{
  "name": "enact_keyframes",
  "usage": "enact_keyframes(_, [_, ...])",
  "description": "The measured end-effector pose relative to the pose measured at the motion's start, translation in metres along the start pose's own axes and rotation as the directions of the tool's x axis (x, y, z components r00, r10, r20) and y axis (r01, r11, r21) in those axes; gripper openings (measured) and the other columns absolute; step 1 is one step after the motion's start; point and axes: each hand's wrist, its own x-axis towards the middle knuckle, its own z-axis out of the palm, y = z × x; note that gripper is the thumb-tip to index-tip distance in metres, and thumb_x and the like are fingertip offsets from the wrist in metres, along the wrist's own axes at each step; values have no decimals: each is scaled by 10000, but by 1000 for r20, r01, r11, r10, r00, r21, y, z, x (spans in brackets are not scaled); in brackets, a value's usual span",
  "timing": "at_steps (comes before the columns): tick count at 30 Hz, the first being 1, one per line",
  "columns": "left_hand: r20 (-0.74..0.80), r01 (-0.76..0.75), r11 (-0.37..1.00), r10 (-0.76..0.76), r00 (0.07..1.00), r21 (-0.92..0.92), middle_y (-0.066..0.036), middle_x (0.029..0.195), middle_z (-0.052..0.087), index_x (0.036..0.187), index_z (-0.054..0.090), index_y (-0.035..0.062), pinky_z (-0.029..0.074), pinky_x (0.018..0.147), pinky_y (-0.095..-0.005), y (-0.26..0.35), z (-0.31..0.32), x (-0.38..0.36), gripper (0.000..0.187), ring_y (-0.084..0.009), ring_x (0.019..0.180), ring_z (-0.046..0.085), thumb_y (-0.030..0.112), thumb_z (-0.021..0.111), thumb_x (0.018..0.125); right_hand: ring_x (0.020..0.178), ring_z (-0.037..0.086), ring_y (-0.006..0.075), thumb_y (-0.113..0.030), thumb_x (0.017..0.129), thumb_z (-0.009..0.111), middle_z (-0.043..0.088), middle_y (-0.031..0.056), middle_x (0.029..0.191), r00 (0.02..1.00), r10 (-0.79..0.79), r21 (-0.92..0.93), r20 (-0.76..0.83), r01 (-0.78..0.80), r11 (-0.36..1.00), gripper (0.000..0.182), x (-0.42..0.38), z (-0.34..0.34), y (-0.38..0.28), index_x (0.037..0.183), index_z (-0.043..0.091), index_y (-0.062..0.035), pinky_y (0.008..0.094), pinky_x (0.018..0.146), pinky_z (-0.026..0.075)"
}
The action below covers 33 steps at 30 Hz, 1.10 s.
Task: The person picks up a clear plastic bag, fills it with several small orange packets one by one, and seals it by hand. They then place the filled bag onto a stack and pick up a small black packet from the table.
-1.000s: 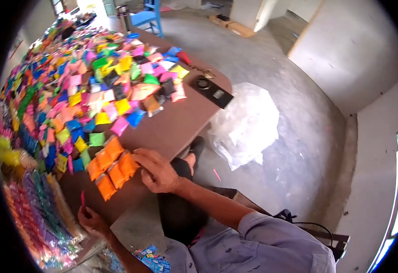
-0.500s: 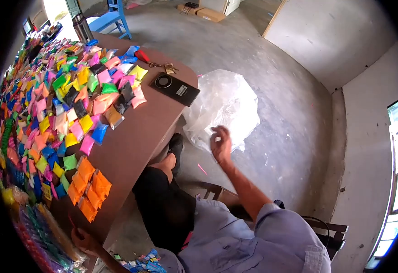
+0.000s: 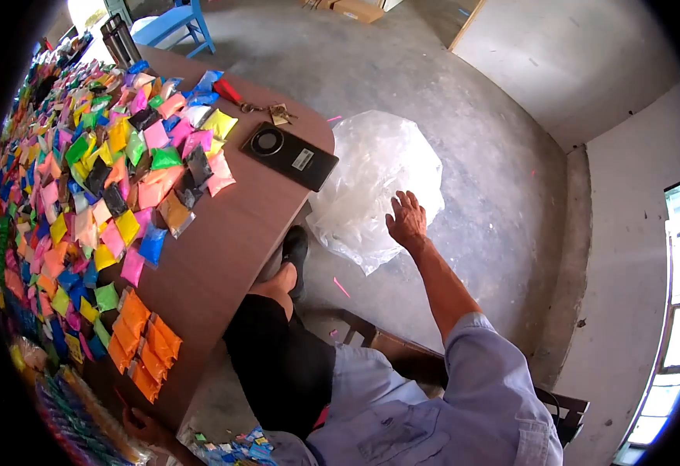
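My right hand point(image 3: 407, 219) reaches over a large crumpled clear plastic bag point(image 3: 386, 167) on the floor. Its fingers are spread, with nothing in them. Low at the left, by the table edge, my left hand point(image 3: 144, 429) is dark and partly cut by shadow. A thin red strip point(image 3: 122, 399) sticks up from its curled fingers. Just above that hand lie orange packets point(image 3: 144, 342) in rows on the brown table point(image 3: 212, 256). Beside it is a stack of clear wrappers with coloured stripes point(image 3: 83, 415).
A heap of small colourful packets point(image 3: 99, 186) covers the table's left side. A black phone-like device point(image 3: 289, 155), keys point(image 3: 280, 114) with a red tag and a metal flask point(image 3: 121, 40) also lie or stand there. A blue chair point(image 3: 175, 27) is behind; small packets point(image 3: 239, 449) sit near my lap.
My right hand has moved right and up, and its bent fingers have spread open above the bag. The view has tilted slightly; my left hand stays by the table edge.
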Motion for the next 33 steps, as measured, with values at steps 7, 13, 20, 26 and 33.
enact_keyframes(7, [-64,-55,994,49,997,-96,-204,1317,717,1350,696,-27,590,1011,-400,-25,19,4,328,-322,1179,718,182,669,1098,1198,695,362,-142,848,861,773,111,1185,901,51,216,-431,48,975,289,-9,-55,0,1103,767,-46,473,1017,555])
enact_keyframes(13, [-122,-53,997,45,992,-64,-199,1237,749,1274,739,-22,607,986,-404,-4,8,6,279,-335,1123,739,162,712,1066,986,745,288,-116,890,853,784,81,1075,784,323,505,-530,-14,863,175,-44,-135,-42,1027,762,-59,398,900,588])
enact_keyframes(20, [-392,-332,919,231,890,-213,-180,1182,780,1238,760,-6,622,907,-396,8,-3,-6,269,-295,1027,762,203,717,1074,921,710,133,-20,961,796,735,47,984,873,396,931,-285,154,331,234,-132,-211,-154,1176,722,39,299,895,577])
enact_keyframes(26, [-145,-178,686,106,984,-705,-95,1070,767,1211,749,21,573,833,-321,101,-82,-59,224,-186,918,701,196,715,1074,1034,688,136,30,982,764,698,67,1108,990,-2,988,-141,141,56,233,-198,-241,-209,1215,750,25,281,932,553])
enact_keyframes(33, [127,-178,464,554,823,-868,-117,1151,756,1127,758,23,575,859,-320,245,-175,-140,173,-190,948,713,40,770,955,990,701,145,80,968,754,694,64,1108,959,-272,994,-74,48,-101,192,-232,-236,-253,1150,755,23,291,917,578])
